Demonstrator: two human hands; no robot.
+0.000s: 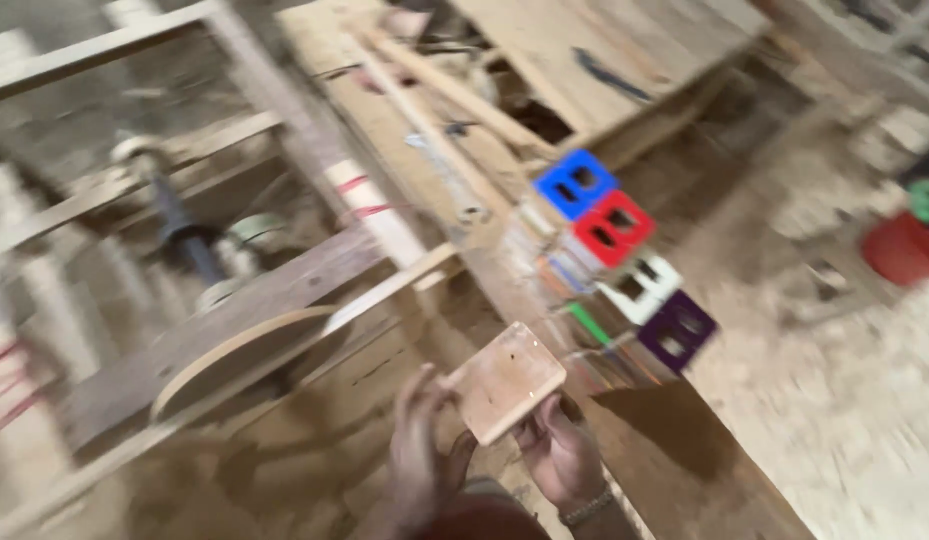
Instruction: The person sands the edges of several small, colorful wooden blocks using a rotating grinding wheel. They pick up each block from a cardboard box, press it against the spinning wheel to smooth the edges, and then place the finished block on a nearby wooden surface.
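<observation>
Left hand: the left hand [423, 450] sits at lower centre of the frame, fingers raised along the left edge of the wooden block [506, 382]; it appears to grip that edge, though motion blur hides the contact.
Right hand: the right hand [560, 455] sits just right of it, fingers curled under the lower right edge of the block; a band shows at the wrist.
Hands, state: both closed on the block, one on each side, held apart by its width.
Held thing: a small, flat, pale square block, tilted, face up toward the camera, at centre just below the middle of the frame.
Step in hand (judgement): the block is held up off the desk [385, 130] for inspection or carrying; it rests on nothing.
Next move (judgement): any placement calls for a steady view first, since the frame is heavily blurred.
Beyond, centre right: four coloured square frames in a diagonal row, blue [577, 183], red [614, 227], white [642, 288], purple [679, 331].
Beyond, left: a round wooden disc [247, 355] lying on planks.
Far, upper frame: long wooden slats [425, 120] on the desk.
Far right edge: a red container [903, 250].
</observation>
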